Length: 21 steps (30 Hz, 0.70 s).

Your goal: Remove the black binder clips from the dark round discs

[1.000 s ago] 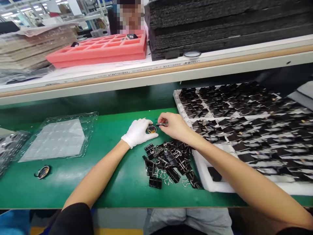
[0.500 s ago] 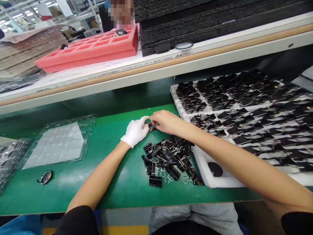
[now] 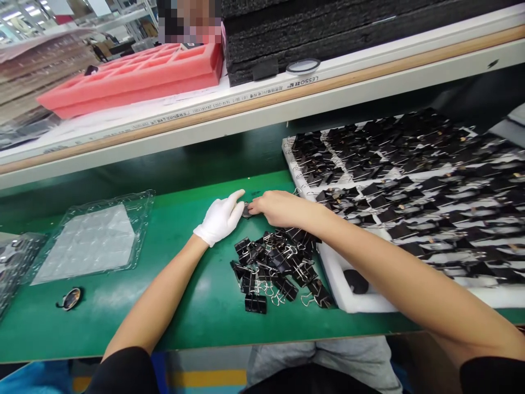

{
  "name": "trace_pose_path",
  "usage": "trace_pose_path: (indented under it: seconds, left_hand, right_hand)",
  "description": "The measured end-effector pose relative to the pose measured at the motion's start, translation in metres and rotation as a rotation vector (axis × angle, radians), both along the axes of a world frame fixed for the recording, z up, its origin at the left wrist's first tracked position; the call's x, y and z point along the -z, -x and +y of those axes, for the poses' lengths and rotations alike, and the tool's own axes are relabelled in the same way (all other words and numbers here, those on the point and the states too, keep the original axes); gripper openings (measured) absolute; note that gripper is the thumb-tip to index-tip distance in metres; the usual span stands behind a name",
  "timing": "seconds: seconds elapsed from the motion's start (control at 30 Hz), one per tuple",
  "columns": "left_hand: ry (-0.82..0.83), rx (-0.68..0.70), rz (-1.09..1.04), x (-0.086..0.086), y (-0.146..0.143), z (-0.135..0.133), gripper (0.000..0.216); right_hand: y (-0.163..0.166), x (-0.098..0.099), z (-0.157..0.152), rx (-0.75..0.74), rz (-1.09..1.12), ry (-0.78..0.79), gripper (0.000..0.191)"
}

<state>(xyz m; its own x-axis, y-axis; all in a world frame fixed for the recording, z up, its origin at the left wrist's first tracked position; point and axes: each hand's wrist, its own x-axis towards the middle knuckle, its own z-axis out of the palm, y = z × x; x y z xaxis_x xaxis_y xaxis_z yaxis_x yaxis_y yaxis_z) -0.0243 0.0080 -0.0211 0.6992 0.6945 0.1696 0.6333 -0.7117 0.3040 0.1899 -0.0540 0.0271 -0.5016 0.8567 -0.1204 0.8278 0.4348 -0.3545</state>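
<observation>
My left hand (image 3: 220, 218), in a white glove, lies left of a small dark round part (image 3: 246, 210) on the green bench. Its index finger is stretched away and its thumb tip is close to the part; whether they touch, I cannot tell. Bare, my right hand (image 3: 275, 208) pinches the part from the right, and its fingers hide much of it. Just below the hands is a loose heap of black binder clips (image 3: 279, 265) with silver wire handles.
On the right, a white foam tray (image 3: 334, 273) carries many rows of clipped pieces. A clear plastic tray (image 3: 88, 241) and a round part with a short tail (image 3: 73, 298) lie left. Above runs a shelf edge (image 3: 164, 123) with pink foam (image 3: 135, 82) and black foam sheets (image 3: 262, 38).
My left fingers have spread and drawn back from the small part. My right hand stays at it, its fingers now lower. The whole view has shifted slightly.
</observation>
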Motion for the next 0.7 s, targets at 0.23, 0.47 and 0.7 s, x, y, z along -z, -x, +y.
trace_pose_path:
  seconds: [0.23, 0.47, 0.7]
  left_hand:
    - [0.003, -0.074, 0.051, -0.004, -0.008, -0.005, 0.048]
    - [-0.101, -0.187, 0.093, -0.005, -0.015, -0.011, 0.046]
    - [-0.057, -0.169, 0.095, -0.007, -0.014, -0.011, 0.049]
  right_hand:
    - [0.0, -0.025, -0.016, 0.024, -0.135, -0.052, 0.055]
    - [-0.018, -0.074, -0.055, 0.243, -0.302, -0.045, 0.025]
    - [-0.017, -0.061, -0.062, 0.261, -0.342, 0.13, 0.011]
